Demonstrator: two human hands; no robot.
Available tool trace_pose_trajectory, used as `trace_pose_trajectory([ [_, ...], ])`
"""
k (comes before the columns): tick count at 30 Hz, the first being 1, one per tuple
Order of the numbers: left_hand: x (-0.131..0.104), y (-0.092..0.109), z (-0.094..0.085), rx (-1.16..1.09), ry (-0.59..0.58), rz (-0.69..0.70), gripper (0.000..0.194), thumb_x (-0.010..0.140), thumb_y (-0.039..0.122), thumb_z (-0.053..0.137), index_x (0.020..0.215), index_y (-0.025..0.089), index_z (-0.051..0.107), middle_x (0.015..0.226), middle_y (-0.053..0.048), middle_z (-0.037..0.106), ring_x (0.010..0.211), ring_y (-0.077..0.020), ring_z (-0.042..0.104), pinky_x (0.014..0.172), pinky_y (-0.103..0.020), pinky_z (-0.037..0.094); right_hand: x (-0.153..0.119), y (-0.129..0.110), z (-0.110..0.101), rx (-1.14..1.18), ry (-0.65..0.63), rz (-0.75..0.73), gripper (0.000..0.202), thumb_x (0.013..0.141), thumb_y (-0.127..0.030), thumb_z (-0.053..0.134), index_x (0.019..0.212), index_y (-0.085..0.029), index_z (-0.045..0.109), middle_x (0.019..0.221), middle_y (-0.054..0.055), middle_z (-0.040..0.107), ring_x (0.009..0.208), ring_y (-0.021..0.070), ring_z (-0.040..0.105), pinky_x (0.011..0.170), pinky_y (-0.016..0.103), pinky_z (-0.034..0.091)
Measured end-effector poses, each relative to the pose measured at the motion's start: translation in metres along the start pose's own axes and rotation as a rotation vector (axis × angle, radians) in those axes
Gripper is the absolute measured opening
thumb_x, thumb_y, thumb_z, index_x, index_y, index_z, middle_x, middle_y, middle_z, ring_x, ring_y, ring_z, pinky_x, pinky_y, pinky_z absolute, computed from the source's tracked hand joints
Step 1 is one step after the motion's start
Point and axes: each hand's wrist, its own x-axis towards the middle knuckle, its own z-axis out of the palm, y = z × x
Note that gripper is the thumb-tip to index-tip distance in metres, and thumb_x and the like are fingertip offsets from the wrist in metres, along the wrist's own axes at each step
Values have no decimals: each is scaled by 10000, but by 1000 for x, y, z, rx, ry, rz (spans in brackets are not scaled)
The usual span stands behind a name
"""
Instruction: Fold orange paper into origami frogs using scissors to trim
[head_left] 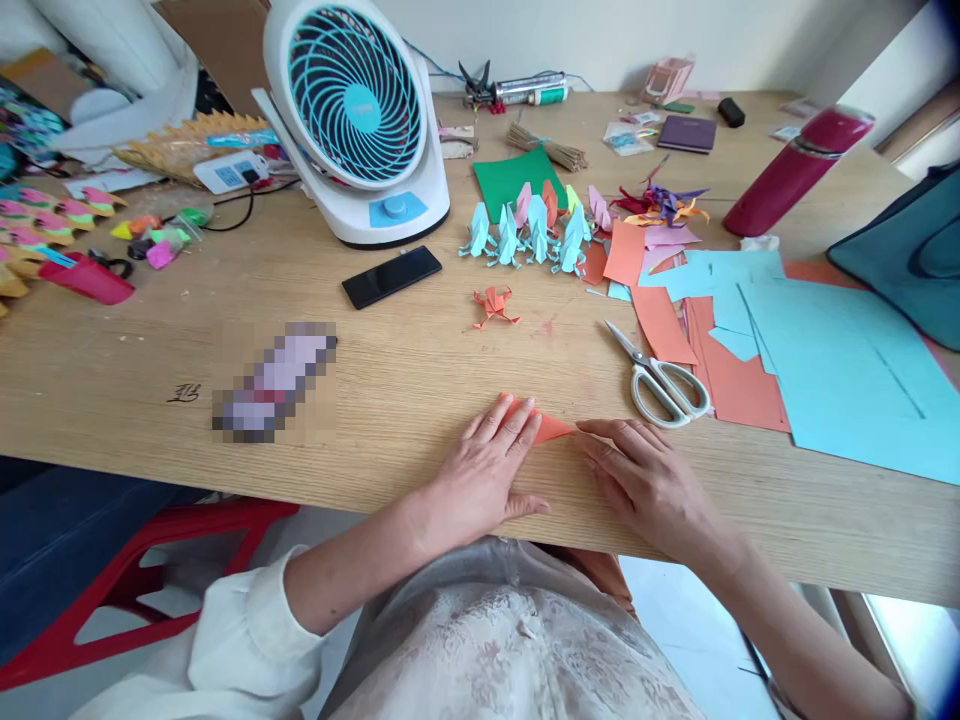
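A folded piece of orange paper (pixel 553 429) lies flat near the table's front edge. My left hand (pixel 495 455) rests on it with outstretched fingers, covering its left part. At the paper's pointed right end, the fingers of my right hand (pixel 637 475) are pinched together on the tip. White-handled scissors (pixel 666 390) lie beyond my right hand with the blades apart. Farther back stands a small orange origami figure with legs (pixel 494 306). Behind it are several light-blue origami figures (pixel 537 228), with pink, orange and yellow ones among them.
Orange sheets (pixel 742 385) and large light-blue sheets (pixel 862 370) cover the right side. A maroon bottle (pixel 795 175) and teal bag (pixel 907 255) stand there. A white fan (pixel 360 120) is at the back, with a black phone (pixel 392 277) before it. A blurred-out object (pixel 275 383) lies left.
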Motion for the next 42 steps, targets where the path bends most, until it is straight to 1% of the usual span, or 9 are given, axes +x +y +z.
trace_pose_trajectory([
  [4, -3, 17, 7, -38, 36, -68, 1026, 857, 751, 476, 1552, 36, 232, 1636, -246, 147, 1530, -401, 50, 1222, -558, 209, 8, -15, 16, 20, -5, 17, 433, 999, -137, 450, 1429, -113, 486, 1353, 166, 599, 1147, 279, 585, 942, 472, 489],
  [9, -19, 3, 3, -55, 91, -31, 752, 1023, 568, 246, 1557, 40, 210, 1656, -201, 115, 1547, -277, 108, 1239, -421, 231, 10, -18, 28, -37, -44, 12, 448, 1026, -224, 443, 1452, -86, 461, 1460, 152, 540, 1310, 272, 511, 1081, 478, 418],
  [13, -30, -9, 4, 23, 54, 15, 671, 1034, 521, 298, 1555, 102, 258, 1654, -141, 181, 1549, -263, 129, 1241, -484, 182, 6, -15, 29, -51, -53, 24, 426, 1042, -228, 400, 1439, -96, 480, 1482, 140, 526, 1323, 257, 516, 1097, 467, 405],
  [19, -33, -6, 11, 74, 24, -10, 918, 929, 736, 281, 1578, 93, 188, 1659, -145, 139, 1551, -301, 90, 1230, -521, 141, 13, -39, 27, -108, -61, 131, 521, 1048, -302, 369, 1516, -72, 354, 1547, 148, 441, 1437, 275, 390, 1171, 510, 304],
  [22, -33, -4, 14, 83, 66, -42, 962, 905, 773, 232, 1584, 94, 179, 1658, -155, 141, 1546, -320, 109, 1226, -522, 143, 16, -55, 30, -128, -120, 127, 607, 1044, -383, 367, 1536, -34, 300, 1599, 183, 324, 1481, 305, 314, 1178, 533, 288],
  [26, -33, -4, 17, 120, 91, -64, 1013, 879, 802, 236, 1581, 73, 194, 1652, -188, 132, 1528, -361, 165, 1209, -544, 173, 12, -62, 37, -155, -177, 155, 610, 1044, -396, 357, 1533, -36, 308, 1605, 195, 289, 1483, 315, 311, 1178, 571, 262],
  [36, -33, -3, 11, 157, 75, -59, 1009, 865, 804, 296, 1563, 75, 265, 1646, -182, 187, 1522, -360, 187, 1199, -552, 216, -1, -60, 36, -227, -66, 343, 594, 1037, -371, 390, 1548, -86, 293, 1585, 175, 353, 1458, 308, 360, 1148, 561, 296],
  [40, -32, 1, 13, 160, 65, -79, 967, 889, 768, 333, 1572, 90, 243, 1649, -176, 182, 1524, -370, 171, 1191, -597, 218, 10, -67, 40, -242, 8, 453, 585, 1033, -390, 376, 1507, -46, 362, 1561, 210, 385, 1446, 347, 369, 1151, 582, 271],
  [42, -32, 4, 15, 164, 81, -100, 942, 899, 752, 346, 1577, 106, 234, 1653, -166, 175, 1523, -381, 160, 1183, -613, 228, 20, -71, 43, -221, 11, 435, 591, 1033, -388, 377, 1512, -42, 356, 1588, 208, 333, 1477, 337, 314, 1178, 571, 236],
])
